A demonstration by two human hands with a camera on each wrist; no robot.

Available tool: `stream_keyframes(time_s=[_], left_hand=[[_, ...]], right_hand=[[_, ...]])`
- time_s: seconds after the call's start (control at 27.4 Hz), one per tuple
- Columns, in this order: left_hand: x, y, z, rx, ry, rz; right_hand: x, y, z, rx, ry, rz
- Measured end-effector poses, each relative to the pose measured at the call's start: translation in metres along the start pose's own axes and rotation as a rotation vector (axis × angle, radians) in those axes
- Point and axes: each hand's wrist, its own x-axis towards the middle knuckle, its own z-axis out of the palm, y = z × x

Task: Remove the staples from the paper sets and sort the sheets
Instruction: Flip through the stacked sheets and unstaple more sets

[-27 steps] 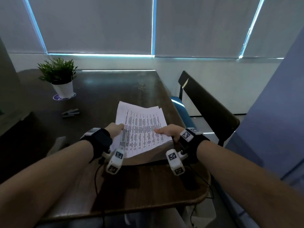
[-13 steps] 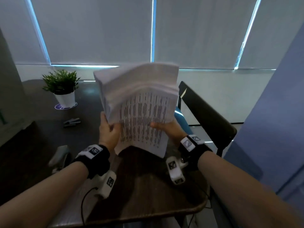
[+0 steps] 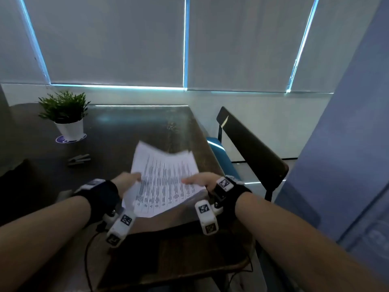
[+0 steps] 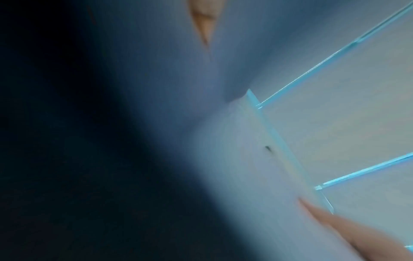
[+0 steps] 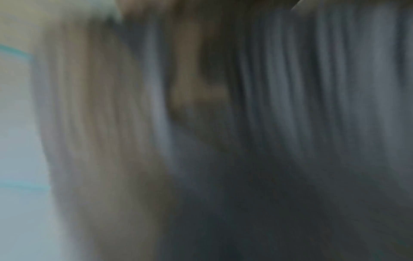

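Note:
A thick stack of printed paper sheets (image 3: 164, 178) lies low over the dark table (image 3: 130, 131), blurred with motion. My left hand (image 3: 128, 180) grips its left edge, thumb on top. My right hand (image 3: 202, 179) grips the right edge the same way. A small dark stapler-like tool (image 3: 79, 159) lies on the table to the left of the stack. In the left wrist view the pale underside of the paper (image 4: 257, 159) fills the middle, with a fingertip (image 4: 330, 222) against it. The right wrist view is too blurred to read.
A potted green plant (image 3: 65, 114) in a white pot stands at the back left of the table. A dark chair (image 3: 250, 148) with a blue seat stands close to the table's right edge. Closed window blinds lie behind. A blue wall rises at the right.
The stack lay on the table, was lifted upright in both hands half a second ago, and is now back down near the table surface. Both hands kept their grip throughout.

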Motion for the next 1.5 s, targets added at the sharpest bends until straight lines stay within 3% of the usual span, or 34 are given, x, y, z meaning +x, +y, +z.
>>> stream_keyframes(time_s=[0.07, 0.26, 0.37, 0.51, 0.58, 0.62, 0.66, 0.69, 0.73, 0.77, 0.8, 0.84, 0.88, 0.91, 0.95, 1.02, 1.13, 1.21, 1.32, 1.39, 1.5], left_hand=[[0.017, -0.025, 0.005, 0.138, 0.017, -0.083], [0.029, -0.025, 0.005, 0.116, 0.101, -0.119], [0.005, -0.011, 0.025, 0.307, 0.132, -0.088], [-0.042, 0.016, 0.053, 0.399, 0.095, 0.010], [-0.065, 0.017, 0.060, 0.496, 0.046, 0.106], [-0.071, 0.011, 0.062, 0.503, -0.011, 0.058], [-0.085, 0.008, 0.065, 0.367, -0.130, -0.035], [-0.096, 0.005, 0.062, 0.264, -0.309, -0.044], [-0.105, 0.006, 0.059, 0.252, -0.450, -0.018], [-0.102, 0.013, 0.058, 0.214, -0.509, 0.042], [-0.097, 0.021, 0.050, 0.262, -0.467, 0.131], [-0.091, 0.031, 0.038, 0.255, -0.277, 0.163], [-0.083, 0.042, 0.026, 0.316, -0.095, 0.322], [-0.070, 0.046, 0.017, 0.416, -0.004, 0.451], [-0.059, 0.050, 0.014, 0.478, -0.045, 0.489], [-0.047, 0.043, 0.016, 0.446, -0.248, 0.449], [-0.027, 0.018, 0.016, 0.223, -0.258, 0.436], [-0.018, 0.007, 0.010, 0.143, -0.237, 0.342], [-0.007, -0.015, -0.001, 0.109, -0.189, 0.105], [-0.003, -0.026, 0.000, 0.043, -0.135, -0.006], [0.001, -0.033, 0.004, 0.097, -0.035, 0.032]], right_hand=[[0.005, 0.018, 0.001, 0.061, -0.019, 0.037], [-0.030, 0.043, -0.010, 0.779, -0.096, 0.103], [-0.043, 0.047, 0.010, 0.931, -0.073, 0.004], [-0.025, 0.042, 0.034, 0.610, 0.079, 0.016], [-0.011, 0.044, 0.024, 0.376, 0.266, -0.028], [-0.017, 0.044, 0.018, 0.279, 0.347, -0.065], [-0.027, 0.039, 0.008, 0.195, 0.391, -0.125], [-0.037, 0.031, -0.004, 0.081, 0.379, -0.198], [-0.047, 0.023, -0.017, -0.083, 0.341, -0.274], [-0.058, 0.012, -0.030, -0.275, 0.307, -0.330], [-0.068, -0.001, -0.042, -0.487, 0.275, -0.373], [-0.074, -0.015, -0.052, -0.681, 0.247, -0.400], [-0.078, -0.030, -0.056, -0.829, 0.209, -0.414], [-0.080, -0.045, -0.057, -0.935, 0.167, -0.426], [-0.074, -0.058, -0.057, -1.022, 0.131, -0.431], [-0.068, -0.083, -0.045, -1.165, 0.043, -0.421], [-0.048, -0.106, -0.027, -1.289, -0.002, -0.396], [-0.028, -0.107, -0.016, -1.215, 0.088, -0.450], [0.009, -0.100, 0.010, -0.881, 0.190, -0.456], [0.031, -0.097, 0.033, -0.449, 0.103, -0.350], [0.048, -0.083, 0.065, 0.111, 0.007, -0.219]])
